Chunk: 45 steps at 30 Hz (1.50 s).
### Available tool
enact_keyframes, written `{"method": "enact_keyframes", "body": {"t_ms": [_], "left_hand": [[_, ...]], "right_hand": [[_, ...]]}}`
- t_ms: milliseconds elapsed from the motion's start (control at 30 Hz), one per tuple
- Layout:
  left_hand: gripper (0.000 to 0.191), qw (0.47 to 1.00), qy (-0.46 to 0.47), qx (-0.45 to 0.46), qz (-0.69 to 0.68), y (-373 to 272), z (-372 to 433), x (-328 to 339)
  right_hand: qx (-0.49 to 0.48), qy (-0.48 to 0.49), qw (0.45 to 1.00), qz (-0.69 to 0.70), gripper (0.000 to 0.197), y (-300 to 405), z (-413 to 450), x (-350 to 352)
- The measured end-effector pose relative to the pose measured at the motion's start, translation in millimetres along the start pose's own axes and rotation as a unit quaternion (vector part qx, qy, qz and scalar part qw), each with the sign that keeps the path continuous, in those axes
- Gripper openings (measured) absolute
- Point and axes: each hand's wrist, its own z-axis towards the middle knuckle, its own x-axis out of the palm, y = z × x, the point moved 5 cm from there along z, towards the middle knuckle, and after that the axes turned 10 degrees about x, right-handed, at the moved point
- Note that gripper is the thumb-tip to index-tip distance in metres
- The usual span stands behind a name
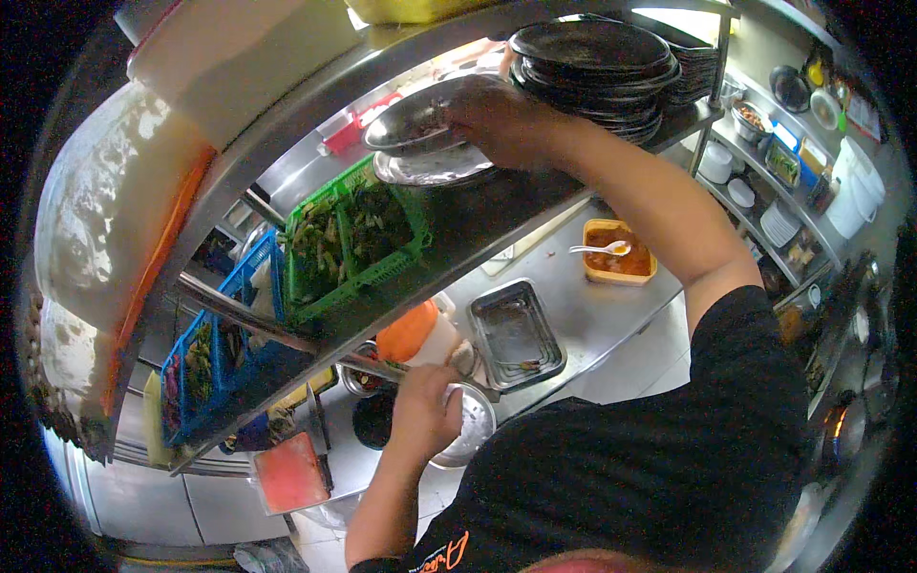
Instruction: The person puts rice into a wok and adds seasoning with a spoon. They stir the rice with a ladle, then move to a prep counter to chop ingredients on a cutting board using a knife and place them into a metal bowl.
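Observation:
My right hand [494,125] reaches up to the steel shelf and grips an oval metal plate [408,118]; its fingertips are dark and hard to make out. The plate is tilted above another shiny oval plate [430,166]. Right beside the hand rises a stack of black oval plates [591,54]. Lower down, my left hand [430,405] has curled fingers in front of the shelf's lower rail, next to a round steel bowl [473,426]. Whether it holds the rail, the bowl or nothing is unclear.
Green [351,243] and blue baskets [215,358] of vegetables stand by the shelf. On the steel counter are a rectangular metal tray [516,336], a yellow tub of reddish sauce [620,268] with a spoon, an orange-lidded container [408,333], a knife [317,419] and a red board [290,473].

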Motion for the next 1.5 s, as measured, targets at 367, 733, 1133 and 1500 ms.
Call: {"method": "enact_keyframes", "body": {"t_ms": [367,733,1133,1500], "left_hand": [[0.029,0.928,-0.100,0.114,0.339,-11.0,220.3,-112.3],[0.023,0.909,-0.050,0.200,0.363,0.5,259.4,-106.7],[0.012,0.912,-0.010,0.128,0.390,-14.3,237.2,-139.8],[0.011,0.874,-0.119,0.220,0.417,-26.0,211.9,-149.3]], "right_hand": [[0.086,0.155,0.973,0.149,0.027,-20.3,-9.7,41.0],[0.150,-0.268,0.942,0.134,0.013,-65.3,-69.2,-47.5],[0.184,0.232,0.955,0.002,0.027,-60.7,-10.1,25.7],[-0.034,0.253,0.964,0.074,0.030,-67.2,4.6,76.6]]}}
